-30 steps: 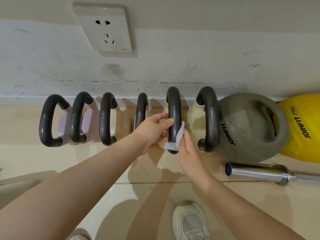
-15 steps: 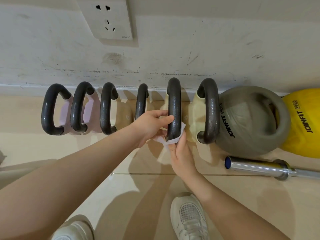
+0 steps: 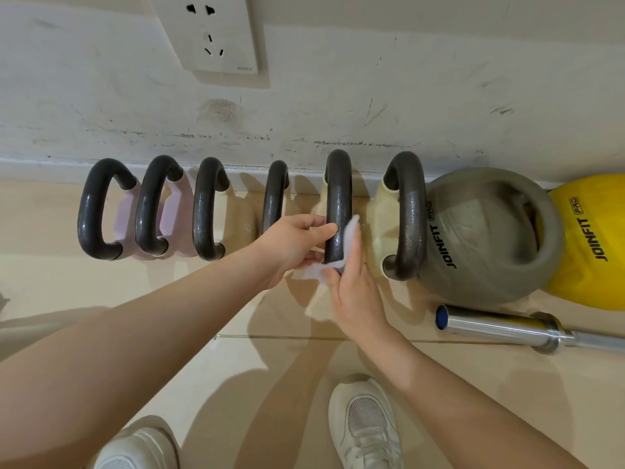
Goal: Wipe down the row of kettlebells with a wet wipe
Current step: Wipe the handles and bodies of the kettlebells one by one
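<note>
A row of kettlebells with dark grey cast-iron handles stands on the pale floor [image 3: 473, 384] along the scuffed white wall [image 3: 338, 113], running across the middle of the frame. From the left there are two lilac-bodied kettlebells [image 3: 93, 211], then four cream-bodied ones, then a large grey kettlebell [image 3: 487, 238] marked JOINFIT PRO and a yellow kettlebell [image 3: 595, 245] at the right edge.

The work is at the fifth dark handle [image 3: 338, 204], just right of centre. The left hand [image 3: 291, 245] curls its fingers and thumb against the left side of that handle, apparently steadying it. The right hand [image 3: 351, 286] holds the white wet wipe [image 3: 348, 231] folded around the handle's right side and lower end, with a loose flap of wipe hanging out to the left below the handle.

As a judgement, the task is somewhere past its middle if the person works from left to right: four handles lie to the left, and the sixth dark handle [image 3: 411, 214], the grey and the yellow bells remain to the right. No handle looks plainly wet or plainly dusty, so which ones are already cleaned cannot be told. The cream body under the fifth handle is mostly hidden by the hands.

A chrome barbell sleeve [image 3: 500, 326] lies on the floor at lower right, and white sneakers [image 3: 365, 424] show at the bottom.
</note>
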